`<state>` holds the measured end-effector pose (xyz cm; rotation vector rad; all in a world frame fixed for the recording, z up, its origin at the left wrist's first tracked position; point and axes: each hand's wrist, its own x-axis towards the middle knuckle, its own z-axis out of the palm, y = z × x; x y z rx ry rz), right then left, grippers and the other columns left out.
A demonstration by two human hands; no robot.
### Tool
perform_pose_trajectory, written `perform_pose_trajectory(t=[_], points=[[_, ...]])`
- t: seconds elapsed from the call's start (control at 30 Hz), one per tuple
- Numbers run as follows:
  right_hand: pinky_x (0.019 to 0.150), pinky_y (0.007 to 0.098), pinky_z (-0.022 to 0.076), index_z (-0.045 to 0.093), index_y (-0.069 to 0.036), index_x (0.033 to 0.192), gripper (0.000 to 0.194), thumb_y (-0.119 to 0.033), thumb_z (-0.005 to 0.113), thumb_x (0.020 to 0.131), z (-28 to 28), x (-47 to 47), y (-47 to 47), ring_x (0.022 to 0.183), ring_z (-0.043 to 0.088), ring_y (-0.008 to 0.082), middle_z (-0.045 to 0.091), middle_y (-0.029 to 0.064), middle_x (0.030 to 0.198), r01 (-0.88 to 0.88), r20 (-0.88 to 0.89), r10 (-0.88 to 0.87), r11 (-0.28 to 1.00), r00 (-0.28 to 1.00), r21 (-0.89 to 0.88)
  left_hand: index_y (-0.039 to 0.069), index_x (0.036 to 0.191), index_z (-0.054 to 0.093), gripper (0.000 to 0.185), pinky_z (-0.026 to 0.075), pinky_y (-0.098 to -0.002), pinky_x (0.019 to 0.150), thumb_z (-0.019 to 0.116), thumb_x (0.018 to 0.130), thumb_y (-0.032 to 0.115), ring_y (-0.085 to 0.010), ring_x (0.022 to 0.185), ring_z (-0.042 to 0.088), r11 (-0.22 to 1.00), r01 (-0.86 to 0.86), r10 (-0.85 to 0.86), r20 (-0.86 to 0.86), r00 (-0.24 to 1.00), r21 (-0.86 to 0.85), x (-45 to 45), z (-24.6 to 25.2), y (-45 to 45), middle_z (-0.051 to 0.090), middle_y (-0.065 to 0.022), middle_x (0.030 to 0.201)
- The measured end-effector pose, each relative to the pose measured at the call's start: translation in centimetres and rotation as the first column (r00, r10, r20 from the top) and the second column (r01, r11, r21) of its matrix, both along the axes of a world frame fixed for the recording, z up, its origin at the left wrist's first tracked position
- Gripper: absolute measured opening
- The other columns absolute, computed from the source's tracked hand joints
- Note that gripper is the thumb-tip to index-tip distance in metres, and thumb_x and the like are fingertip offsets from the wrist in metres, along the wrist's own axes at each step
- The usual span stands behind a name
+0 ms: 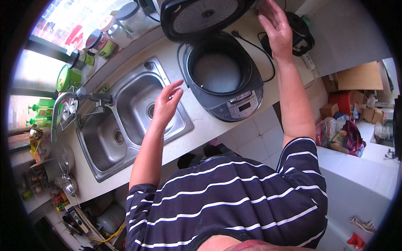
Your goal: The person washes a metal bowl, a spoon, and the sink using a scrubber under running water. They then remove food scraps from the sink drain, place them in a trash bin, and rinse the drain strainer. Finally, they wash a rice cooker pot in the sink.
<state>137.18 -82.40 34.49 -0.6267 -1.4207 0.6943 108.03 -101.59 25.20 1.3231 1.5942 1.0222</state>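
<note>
A dark rice cooker (205, 100) stands on the countertop with its lid (204, 15) raised. Whitish, cloudy contents (216, 72) cover the bottom of its inner pot; whether rice lies under them I cannot tell. My right hand (278, 31) is up by the right edge of the lid, thumb apart from the fingers, with nothing seen in it. Whether its fingertips touch the lid is unclear. Over the right rim of the double-bowl steel sink (185, 127), my left hand (168, 103) is empty, fingers apart, just left of the cooker.
A faucet (58, 106) arches at the sink's left. Several lidded jars (102, 44) line the windowsill. A power cord (270, 62) with a plug curves right of the cooker. Beyond my right wrist sits a black appliance (298, 34), near a power strip (308, 61).
</note>
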Motion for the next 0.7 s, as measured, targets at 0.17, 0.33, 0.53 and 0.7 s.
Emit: perform_pose_trajectory(t=[0.17, 0.33, 0.53, 0.7], points=[[0.074, 0.0334, 0.0521, 0.070, -0.004, 0.099, 0.027, -0.024, 0.070, 0.081, -7.8, 2.8, -0.5, 0.081, 0.069, 0.0244, 0.071, 0.0142, 0.088, 0.315, 0.739, -0.052, 0.923, 0.671, -0.222, 0.009, 0.129, 0.060, 0.040, 0.051, -0.0324, 0.087, 0.062, 0.091, 0.021, -0.0201, 0.100, 0.065, 0.998, -0.046, 0.047, 0.024, 0.999, -0.042, 1.4, 0.1, 3.9, 0.066, -0.0116, 0.117], [0.072, 0.0353, 0.0512, 0.069, -0.003, 0.093, 0.029, -0.024, 0.072, 0.074, -10.2, 2.3, -1.0, 0.078, 0.067, 0.0294, 0.068, 0.0178, 0.082, 0.372, 0.812, 0.059, 0.868, 0.580, -0.329, 0.000, 0.133, 0.053, 0.048, 0.055, -0.0283, 0.076, 0.065, 0.090, 0.020, -0.0185, 0.091, 0.065, 0.976, -0.168, 0.182, 0.101, 0.978, -0.136, 2.7, 1.9, 5.0, 0.066, -0.0156, 0.110], [0.056, 0.0320, 0.0501, 0.066, 0.000, 0.089, 0.024, -0.017, 0.071, 0.072, -9.8, 2.1, -0.1, 0.066, 0.065, 0.0204, 0.067, 0.0113, 0.076, 0.268, 0.588, 0.193, 0.751, 0.785, -0.604, -0.004, 0.138, 0.045, 0.056, 0.055, -0.0325, 0.086, 0.065, 0.090, 0.018, -0.0221, 0.101, 0.062, 0.955, -0.111, 0.200, 0.325, 0.924, -0.275, 1.5, 0.7, 5.8, 0.061, -0.0173, 0.117], [0.043, 0.0268, 0.0448, 0.063, 0.000, 0.089, 0.023, -0.015, 0.072, 0.075, -9.3, 2.7, -0.8, 0.057, 0.059, 0.0121, 0.063, 0.0043, 0.073, 0.127, 0.412, 0.209, 0.746, 0.887, -0.653, -0.003, 0.139, 0.042, 0.055, 0.054, -0.0340, 0.091, 0.063, 0.091, 0.013, -0.0238, 0.110, 0.058, 0.955, -0.087, 0.208, 0.432, 0.878, -0.282, 2.5, 2.6, 4.9, 0.054, -0.0185, 0.125]])
